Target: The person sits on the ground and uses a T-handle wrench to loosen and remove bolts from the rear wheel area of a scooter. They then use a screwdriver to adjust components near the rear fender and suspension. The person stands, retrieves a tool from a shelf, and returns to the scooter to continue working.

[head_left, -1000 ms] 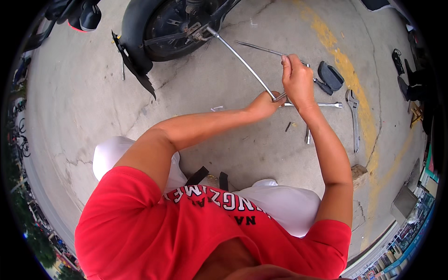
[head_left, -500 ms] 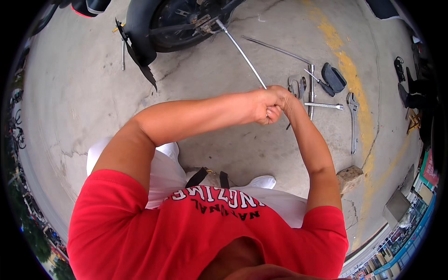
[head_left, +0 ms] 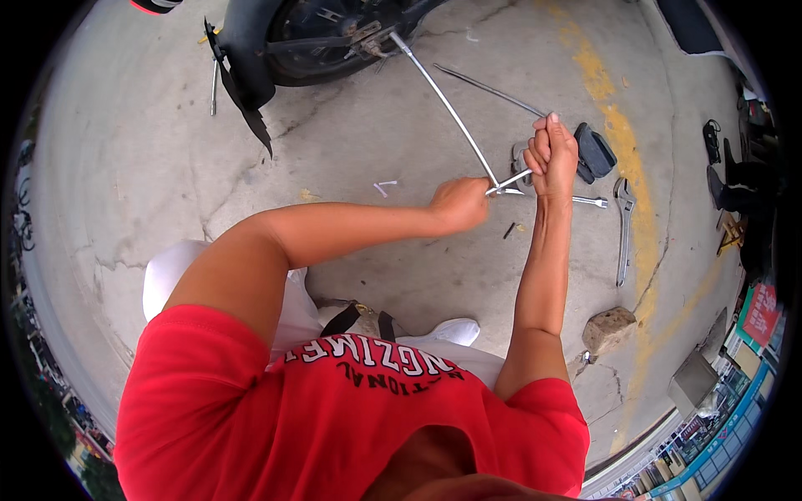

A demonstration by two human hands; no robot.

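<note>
My left hand point(head_left: 458, 204) grips the near end of a long chrome wrench point(head_left: 447, 104), whose far end sits at the hub point(head_left: 368, 37) of a motorbike's black wheel. My right hand point(head_left: 551, 159) is closed round the short crossbar at that end, its thumb up. Under and beside the hands lie a cross-shaped wrench point(head_left: 585, 200), partly hidden, a long metal bar point(head_left: 480, 85), a dark plastic piece point(head_left: 595, 153) and, further right, a large adjustable wrench point(head_left: 624, 234). A small dark pin point(head_left: 509, 230) lies below them.
A torn black mudguard point(head_left: 249, 108) hangs beside the tyre, with a thin tool point(head_left: 214, 88) on the concrete to its left. A rough block point(head_left: 608, 330) is by my right elbow. Dark shapes, including footwear point(head_left: 723, 184), are at the right edge.
A second ago my hands were apart; they came together on the wrench, and now my right hand has risen up and right along the crossbar while my left moved slightly down-left.
</note>
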